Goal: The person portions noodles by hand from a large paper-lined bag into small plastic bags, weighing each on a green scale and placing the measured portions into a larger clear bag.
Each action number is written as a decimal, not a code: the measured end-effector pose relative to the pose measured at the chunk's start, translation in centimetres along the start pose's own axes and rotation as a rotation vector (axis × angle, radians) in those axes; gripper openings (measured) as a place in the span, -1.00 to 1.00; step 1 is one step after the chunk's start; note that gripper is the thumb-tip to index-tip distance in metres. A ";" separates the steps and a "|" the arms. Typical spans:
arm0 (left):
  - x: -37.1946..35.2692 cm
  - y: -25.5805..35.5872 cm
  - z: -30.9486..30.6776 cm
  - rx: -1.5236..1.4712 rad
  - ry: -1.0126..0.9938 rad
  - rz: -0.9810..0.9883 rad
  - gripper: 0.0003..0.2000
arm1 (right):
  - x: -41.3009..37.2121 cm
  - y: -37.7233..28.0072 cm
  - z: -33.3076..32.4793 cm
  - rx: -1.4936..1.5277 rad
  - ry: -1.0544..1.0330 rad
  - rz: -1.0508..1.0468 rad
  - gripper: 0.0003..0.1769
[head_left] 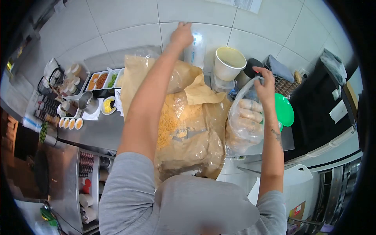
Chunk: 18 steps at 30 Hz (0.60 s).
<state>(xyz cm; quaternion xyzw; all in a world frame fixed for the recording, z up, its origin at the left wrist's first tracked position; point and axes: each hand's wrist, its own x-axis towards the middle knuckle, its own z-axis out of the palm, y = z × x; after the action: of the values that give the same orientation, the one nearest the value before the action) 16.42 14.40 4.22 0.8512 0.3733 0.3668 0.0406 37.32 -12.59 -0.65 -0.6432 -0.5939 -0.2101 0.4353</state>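
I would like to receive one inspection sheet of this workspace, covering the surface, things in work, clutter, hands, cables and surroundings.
Surface: steel counter, partly covered by brown paper.
Job's things: yellow shreds lie on the paper; a clear plastic bag of rolls is beside it, right.
Clutter: four small filled cups and a metal pot, left; white tub and green lid, right.
Hands: left hand raised near the tiled wall, contact unclear; right hand grips the bag's upper edge.
Cables: nothing seen.
Surroundings: tiled wall behind; white cups on shelving below the counter, left.

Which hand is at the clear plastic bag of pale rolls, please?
The right hand, its fingers at the bag; the left hand is up by the white tiled wall.
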 end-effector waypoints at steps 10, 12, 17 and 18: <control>5.4 -0.8 -2.9 0.046 0.216 0.115 -0.78 | -3.7 -12.0 5.8 0.428 -0.569 0.090 -0.66; 8.0 -0.1 -5.5 -0.145 0.275 0.098 -0.85 | -4.3 -12.1 6.9 0.500 -0.557 0.187 -0.59; 6.4 2.1 -13.3 -0.755 -0.042 -0.177 -0.81 | -2.0 -10.7 10.0 0.588 -0.054 0.274 -0.26; 5.2 1.7 -13.4 -0.820 -0.058 -0.198 -0.81 | -0.8 -11.8 9.0 0.464 0.054 0.216 -0.23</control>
<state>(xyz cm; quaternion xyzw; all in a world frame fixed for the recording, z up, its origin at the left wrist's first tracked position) 10.99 13.92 17.67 0.7345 0.2753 0.4553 0.4212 23.72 -6.73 -2.40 -0.5800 -0.5422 -0.0373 0.6068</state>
